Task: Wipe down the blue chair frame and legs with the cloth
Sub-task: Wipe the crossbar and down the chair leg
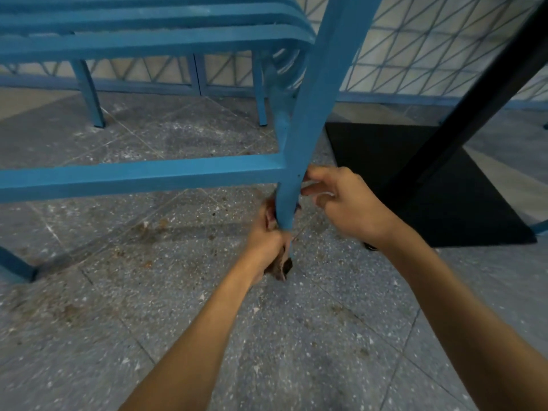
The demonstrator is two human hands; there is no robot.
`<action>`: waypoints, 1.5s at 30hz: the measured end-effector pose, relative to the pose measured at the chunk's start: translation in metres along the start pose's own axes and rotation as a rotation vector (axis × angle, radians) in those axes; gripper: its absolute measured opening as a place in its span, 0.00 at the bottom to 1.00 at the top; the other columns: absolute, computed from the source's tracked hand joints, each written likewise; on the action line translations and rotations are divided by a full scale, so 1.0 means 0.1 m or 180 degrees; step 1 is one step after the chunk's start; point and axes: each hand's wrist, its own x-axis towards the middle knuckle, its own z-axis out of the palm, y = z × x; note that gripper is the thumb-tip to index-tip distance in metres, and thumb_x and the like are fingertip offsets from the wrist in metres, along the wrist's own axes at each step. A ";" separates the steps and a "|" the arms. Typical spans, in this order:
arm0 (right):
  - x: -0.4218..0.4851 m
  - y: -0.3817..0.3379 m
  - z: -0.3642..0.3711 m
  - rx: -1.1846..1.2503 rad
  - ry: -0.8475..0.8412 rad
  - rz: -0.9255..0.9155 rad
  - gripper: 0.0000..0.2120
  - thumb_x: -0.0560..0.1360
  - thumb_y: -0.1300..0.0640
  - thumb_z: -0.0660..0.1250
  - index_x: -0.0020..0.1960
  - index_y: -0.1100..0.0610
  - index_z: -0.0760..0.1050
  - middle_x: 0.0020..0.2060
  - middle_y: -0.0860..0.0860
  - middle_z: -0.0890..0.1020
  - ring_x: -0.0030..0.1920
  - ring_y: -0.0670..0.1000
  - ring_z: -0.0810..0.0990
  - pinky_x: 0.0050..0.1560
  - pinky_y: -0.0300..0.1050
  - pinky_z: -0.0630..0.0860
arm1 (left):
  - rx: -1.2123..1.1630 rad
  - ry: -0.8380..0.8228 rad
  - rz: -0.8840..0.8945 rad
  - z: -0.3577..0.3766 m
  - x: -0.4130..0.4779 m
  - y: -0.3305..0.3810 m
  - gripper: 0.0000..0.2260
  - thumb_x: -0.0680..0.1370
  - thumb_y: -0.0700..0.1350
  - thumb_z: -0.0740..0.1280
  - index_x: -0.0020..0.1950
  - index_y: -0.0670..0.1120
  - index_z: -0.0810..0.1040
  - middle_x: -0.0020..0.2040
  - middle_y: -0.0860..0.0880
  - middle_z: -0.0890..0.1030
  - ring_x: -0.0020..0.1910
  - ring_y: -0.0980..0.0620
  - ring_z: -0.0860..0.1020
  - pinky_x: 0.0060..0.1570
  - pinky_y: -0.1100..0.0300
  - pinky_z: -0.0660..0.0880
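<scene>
A blue metal chair fills the upper part of the view, with its slatted seat [148, 22] on top and a crossbar [142, 176] running left. Its near leg [302, 123] slants down to the floor at centre. My left hand [268, 241] grips a dark brownish cloth [280, 266] pressed against the bottom of that leg. The cloth is mostly hidden by the hand and leg. My right hand [341, 200] is just right of the leg, a little higher, its fingertips touching the leg's edge and holding nothing.
A black table post [462, 105] rises from a flat black base [415, 185] right of the leg. The speckled grey floor [148, 307] carries brown dirt stains. A blue lattice railing [444, 48] stands behind. Other chair legs [89, 93] stand at the back left.
</scene>
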 end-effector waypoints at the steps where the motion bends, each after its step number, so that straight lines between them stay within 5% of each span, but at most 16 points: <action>1: 0.00 0.02 0.02 -0.0037 0.0025 -0.0004 0.28 0.74 0.77 0.56 0.67 0.55 0.73 0.60 0.49 0.78 0.56 0.44 0.78 0.50 0.23 0.72 | 0.0122 -0.0076 -0.0267 0.00 0.02 -0.13 0.27 0.68 0.26 0.60 0.61 0.51 0.71 0.50 0.49 0.80 0.47 0.50 0.79 0.34 0.59 0.76; 4: -0.02 0.09 0.10 -0.0034 0.0025 -0.0033 0.31 0.73 0.77 0.56 0.69 0.52 0.69 0.61 0.47 0.78 0.61 0.44 0.76 0.59 0.41 0.76 | 0.0244 -0.0191 -0.0940 0.05 0.02 -0.35 0.27 0.67 0.26 0.59 0.58 0.52 0.71 0.47 0.42 0.78 0.37 0.49 0.75 0.26 0.60 0.70; 7: -0.06 0.15 0.14 0.0017 -0.0027 0.0009 0.35 0.72 0.76 0.54 0.73 0.49 0.63 0.62 0.46 0.76 0.62 0.44 0.74 0.59 0.42 0.76 | -0.0209 -0.0012 -0.0822 0.10 -0.02 -0.29 0.25 0.68 0.25 0.58 0.55 0.52 0.71 0.44 0.44 0.75 0.33 0.52 0.72 0.23 0.63 0.68; 13: -0.03 0.21 0.16 0.0068 -0.0106 0.0015 0.40 0.67 0.78 0.52 0.74 0.50 0.62 0.64 0.47 0.75 0.62 0.45 0.74 0.59 0.45 0.76 | -0.0702 -0.0142 0.0317 -0.02 -0.11 0.04 0.39 0.67 0.23 0.59 0.66 0.61 0.67 0.58 0.51 0.79 0.52 0.54 0.79 0.43 0.51 0.79; 18: -0.05 0.19 0.13 0.0089 -0.0143 -0.0002 0.40 0.69 0.79 0.53 0.76 0.50 0.59 0.70 0.47 0.70 0.64 0.42 0.72 0.58 0.37 0.75 | -0.0424 -0.0177 -0.0911 0.05 -0.01 -0.42 0.35 0.67 0.22 0.56 0.67 0.52 0.67 0.43 0.44 0.74 0.33 0.50 0.73 0.25 0.60 0.71; 23: -0.04 0.23 0.16 0.0223 -0.0179 -0.0047 0.43 0.67 0.79 0.52 0.76 0.47 0.55 0.72 0.45 0.67 0.64 0.43 0.72 0.58 0.41 0.76 | -0.0232 -0.0156 -0.1298 0.17 0.03 -0.54 0.34 0.68 0.23 0.56 0.70 0.49 0.64 0.40 0.47 0.71 0.31 0.51 0.70 0.22 0.63 0.67; 26: -0.03 0.28 0.20 0.0339 -0.0204 -0.0052 0.45 0.66 0.80 0.51 0.76 0.47 0.54 0.72 0.45 0.67 0.65 0.44 0.72 0.59 0.44 0.76 | -0.0912 -0.0111 -0.1263 0.10 -0.04 -0.38 0.33 0.69 0.23 0.56 0.69 0.51 0.66 0.41 0.44 0.74 0.34 0.49 0.74 0.32 0.56 0.75; 29: 0.00 0.34 0.25 0.0525 -0.0185 -0.0019 0.46 0.65 0.80 0.51 0.76 0.47 0.54 0.73 0.45 0.66 0.66 0.45 0.72 0.59 0.44 0.76 | -0.1501 -0.0412 -0.0868 -0.09 -0.15 -0.12 0.36 0.68 0.21 0.56 0.68 0.52 0.69 0.57 0.44 0.79 0.56 0.44 0.77 0.57 0.42 0.76; 32: 0.03 0.35 0.28 0.0596 -0.0196 0.0022 0.46 0.65 0.80 0.50 0.76 0.47 0.55 0.71 0.46 0.68 0.66 0.46 0.73 0.58 0.42 0.77 | -0.1245 -0.0428 -0.0814 -0.11 -0.14 -0.08 0.36 0.67 0.20 0.57 0.68 0.51 0.69 0.57 0.43 0.78 0.54 0.43 0.77 0.46 0.48 0.80; 39: 0.03 0.33 0.29 0.0593 -0.0185 0.0070 0.45 0.67 0.79 0.52 0.71 0.38 0.51 0.64 0.43 0.70 0.63 0.48 0.74 0.58 0.46 0.77 | -0.0027 -0.0223 -0.1713 0.14 0.04 -0.44 0.18 0.68 0.24 0.58 0.53 0.41 0.67 0.32 0.44 0.69 0.28 0.49 0.71 0.26 0.60 0.72; 45: 0.03 0.33 0.25 0.0516 -0.0204 0.0086 0.45 0.68 0.79 0.52 0.73 0.40 0.51 0.65 0.49 0.73 0.63 0.49 0.75 0.61 0.46 0.75 | -0.2089 -0.0291 -0.1090 0.11 -0.05 -0.01 0.21 0.71 0.25 0.58 0.60 0.40 0.70 0.51 0.36 0.75 0.46 0.41 0.77 0.45 0.45 0.81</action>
